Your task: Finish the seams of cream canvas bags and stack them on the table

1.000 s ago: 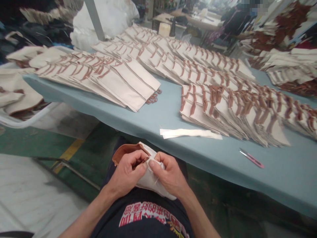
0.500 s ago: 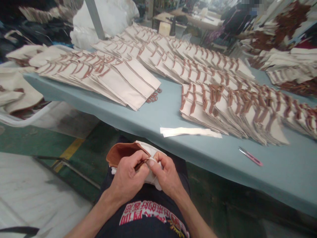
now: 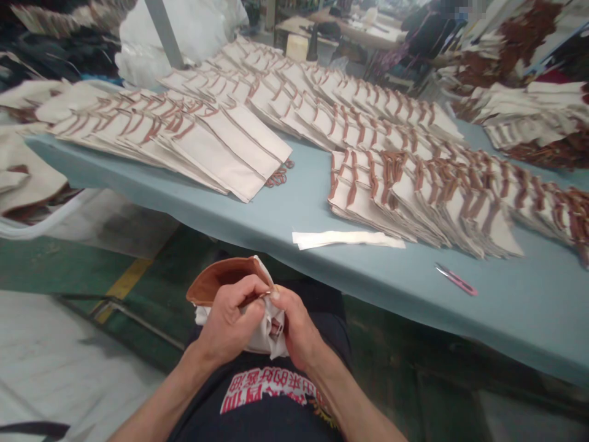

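Observation:
A cloth piece (image 3: 218, 276), brown on its curved opening and off-white below, is bunched over my lap. My left hand (image 3: 234, 319) is closed on the brown edge, thumb and forefinger pinching near the seam. Against it, my right hand (image 3: 297, 325) grips the white cloth at the same corner, its thumb on the edge. Both sets of fingertips meet there and hide the detail of the seam. White folds with a bit of brown hang between the hands.
A blue-covered table (image 3: 313, 178) spans the front. It holds stacked off-white pieces with brown edging (image 3: 248, 147), more stacks (image 3: 396, 190) at right, white strips (image 3: 350, 238), brown loops (image 3: 279, 176) and a pink-handled tool (image 3: 455, 279). A loaded white bin (image 3: 92, 209) stands left.
Both hands and the cloth have shifted slightly left in view. My right hand has turned, and more white cloth now folds out below the fingers. The table appears shifted as the camera moved.

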`<control>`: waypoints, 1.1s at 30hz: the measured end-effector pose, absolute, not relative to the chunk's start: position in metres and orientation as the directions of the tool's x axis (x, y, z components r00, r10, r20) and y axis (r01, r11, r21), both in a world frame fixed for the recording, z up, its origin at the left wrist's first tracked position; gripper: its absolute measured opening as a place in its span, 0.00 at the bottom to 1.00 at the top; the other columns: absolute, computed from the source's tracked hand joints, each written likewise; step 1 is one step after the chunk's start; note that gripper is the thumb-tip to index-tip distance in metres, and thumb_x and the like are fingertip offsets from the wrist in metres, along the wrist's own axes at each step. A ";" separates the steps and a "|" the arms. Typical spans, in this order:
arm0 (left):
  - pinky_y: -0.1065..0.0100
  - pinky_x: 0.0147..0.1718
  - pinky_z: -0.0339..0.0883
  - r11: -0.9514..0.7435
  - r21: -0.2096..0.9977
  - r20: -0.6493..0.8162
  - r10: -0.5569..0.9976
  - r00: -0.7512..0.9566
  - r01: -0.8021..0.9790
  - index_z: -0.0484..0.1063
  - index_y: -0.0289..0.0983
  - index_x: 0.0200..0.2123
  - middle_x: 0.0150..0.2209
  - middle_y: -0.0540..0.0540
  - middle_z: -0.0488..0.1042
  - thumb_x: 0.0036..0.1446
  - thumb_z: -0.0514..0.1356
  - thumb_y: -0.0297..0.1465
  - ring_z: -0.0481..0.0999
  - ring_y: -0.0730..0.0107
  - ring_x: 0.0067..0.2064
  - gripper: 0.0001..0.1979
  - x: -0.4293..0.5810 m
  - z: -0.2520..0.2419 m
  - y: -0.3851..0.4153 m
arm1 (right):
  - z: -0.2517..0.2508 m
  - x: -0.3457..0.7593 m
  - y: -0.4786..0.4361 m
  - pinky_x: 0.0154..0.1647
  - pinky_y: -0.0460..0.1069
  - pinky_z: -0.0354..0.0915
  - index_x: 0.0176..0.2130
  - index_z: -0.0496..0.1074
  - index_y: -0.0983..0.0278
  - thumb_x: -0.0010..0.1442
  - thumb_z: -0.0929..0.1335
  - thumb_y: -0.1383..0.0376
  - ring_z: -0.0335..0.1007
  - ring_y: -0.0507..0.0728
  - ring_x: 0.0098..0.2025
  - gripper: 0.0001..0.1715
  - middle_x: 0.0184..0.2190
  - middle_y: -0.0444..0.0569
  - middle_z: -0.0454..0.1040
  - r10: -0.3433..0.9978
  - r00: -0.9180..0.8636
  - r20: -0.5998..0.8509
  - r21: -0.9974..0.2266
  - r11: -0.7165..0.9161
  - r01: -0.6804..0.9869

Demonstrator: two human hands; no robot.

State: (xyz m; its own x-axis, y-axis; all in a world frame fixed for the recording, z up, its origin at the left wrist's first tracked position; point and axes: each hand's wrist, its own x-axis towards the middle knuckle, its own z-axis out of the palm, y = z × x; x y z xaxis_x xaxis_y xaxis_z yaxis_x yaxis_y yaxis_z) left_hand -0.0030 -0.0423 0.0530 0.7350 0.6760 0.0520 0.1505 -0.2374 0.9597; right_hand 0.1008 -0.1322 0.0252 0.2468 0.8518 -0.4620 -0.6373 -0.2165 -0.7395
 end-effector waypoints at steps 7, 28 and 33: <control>0.72 0.25 0.60 -0.064 0.994 -0.019 0.691 0.723 0.087 0.72 0.36 0.26 0.24 0.53 0.69 0.52 0.57 0.32 0.66 0.72 0.25 0.07 -0.004 0.037 -0.033 | 0.030 0.106 -0.125 0.22 0.44 0.57 0.28 0.67 0.63 0.48 0.73 0.48 0.54 0.49 0.21 0.23 0.20 0.39 0.62 0.806 0.212 -0.552 -0.661 -0.269 -0.700; 0.75 0.30 0.66 -0.292 0.920 -0.131 0.399 0.908 0.261 0.79 0.36 0.37 0.35 0.50 0.81 0.62 0.53 0.26 0.77 0.71 0.34 0.13 0.003 0.117 -0.015 | 0.097 0.163 -0.172 0.49 0.51 0.71 0.51 0.72 0.60 0.65 0.71 0.59 0.79 0.60 0.48 0.16 0.47 0.52 0.81 0.888 0.344 0.305 -0.829 0.070 0.555; 0.74 0.31 0.64 -0.415 0.886 -0.057 0.347 0.936 0.207 0.77 0.36 0.35 0.33 0.51 0.80 0.63 0.54 0.26 0.75 0.72 0.32 0.11 -0.003 0.129 -0.018 | 0.116 0.171 -0.126 0.48 0.52 0.71 0.55 0.69 0.64 0.66 0.70 0.53 0.79 0.60 0.48 0.24 0.48 0.55 0.81 0.897 -0.003 0.442 -0.729 0.361 0.581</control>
State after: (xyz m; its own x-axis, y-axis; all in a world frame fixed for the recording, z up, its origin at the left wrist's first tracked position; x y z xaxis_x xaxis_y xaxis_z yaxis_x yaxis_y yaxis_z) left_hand -0.0026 -0.0181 0.1292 0.9362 0.3470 -0.0567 0.2073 -0.4146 0.8861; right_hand 0.1706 -0.1259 0.1160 -0.0026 0.8970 0.4421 0.5810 0.3612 -0.7294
